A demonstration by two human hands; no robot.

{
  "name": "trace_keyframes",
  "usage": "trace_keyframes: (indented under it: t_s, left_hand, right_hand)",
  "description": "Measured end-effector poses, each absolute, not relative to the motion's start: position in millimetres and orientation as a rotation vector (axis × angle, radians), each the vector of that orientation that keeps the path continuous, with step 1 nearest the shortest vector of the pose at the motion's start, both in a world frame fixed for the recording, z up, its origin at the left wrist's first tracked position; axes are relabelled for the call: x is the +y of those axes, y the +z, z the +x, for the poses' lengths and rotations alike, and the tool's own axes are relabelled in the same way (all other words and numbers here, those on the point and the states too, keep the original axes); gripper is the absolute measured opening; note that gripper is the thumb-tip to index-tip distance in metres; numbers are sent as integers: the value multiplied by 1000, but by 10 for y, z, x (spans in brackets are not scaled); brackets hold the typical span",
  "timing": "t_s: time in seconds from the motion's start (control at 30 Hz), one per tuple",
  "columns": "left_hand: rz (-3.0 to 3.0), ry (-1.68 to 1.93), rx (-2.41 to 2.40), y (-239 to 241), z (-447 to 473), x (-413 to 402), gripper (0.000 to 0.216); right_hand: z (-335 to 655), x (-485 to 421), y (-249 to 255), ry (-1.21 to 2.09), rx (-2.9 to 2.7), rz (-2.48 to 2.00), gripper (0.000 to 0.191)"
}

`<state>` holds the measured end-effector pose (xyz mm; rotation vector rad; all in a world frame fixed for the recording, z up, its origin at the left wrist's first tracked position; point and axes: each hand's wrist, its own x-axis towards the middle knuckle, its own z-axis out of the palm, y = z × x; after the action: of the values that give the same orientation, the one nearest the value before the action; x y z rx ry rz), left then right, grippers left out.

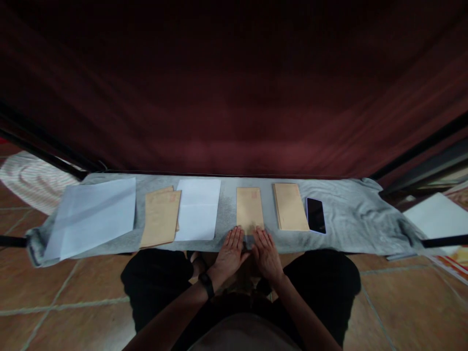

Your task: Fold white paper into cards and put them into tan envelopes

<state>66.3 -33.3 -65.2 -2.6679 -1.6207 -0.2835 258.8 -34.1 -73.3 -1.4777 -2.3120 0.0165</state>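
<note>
A brown paper envelope [249,207] lies upright on the grey cloth, directly in front of me. My left hand [229,253] rests flat with its fingertips at the envelope's lower left corner. At the lower right corner, my right hand [266,253] lies flat too, fingers stretched forward. Neither hand grips anything. Just right of it is a neat stack of brown envelopes [291,207]. To the left, a white sheet of paper [199,209] with a crease across it is partly overlapped by a couple of brown envelopes [161,218].
Grey cloth [347,214] covers the narrow surface. A smartphone [316,215] lies beside the envelope stack. Large white sheets [95,214] cover the left end. A dark red curtain [234,107] hangs behind, and dark bars [444,241] stand at the sides. My knees are under the front edge.
</note>
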Motion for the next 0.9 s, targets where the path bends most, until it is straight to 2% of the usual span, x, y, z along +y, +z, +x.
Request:
trace_keyframes:
  t_s: [0.13,0.53,0.73,0.9]
  left_hand:
    - [-2724,-182,-1611,-609,677,-326,71]
    - [-2727,-77,-1564,-552,636,-303,77]
    - [-2741,-130,-1604,-516,696,-280,65]
    - [-2772,-374,-1848,-464,762,-235,46]
  right_hand:
    - [2475,-364,-744,43,-2380,-1423,53]
    - [2658,-347,-699,0,-2339,-1536,47]
    - [2567,-349,-717,-6,-2336,-1494,45]
    - [2557,-363,-736,-3,-2311,-1502,48]
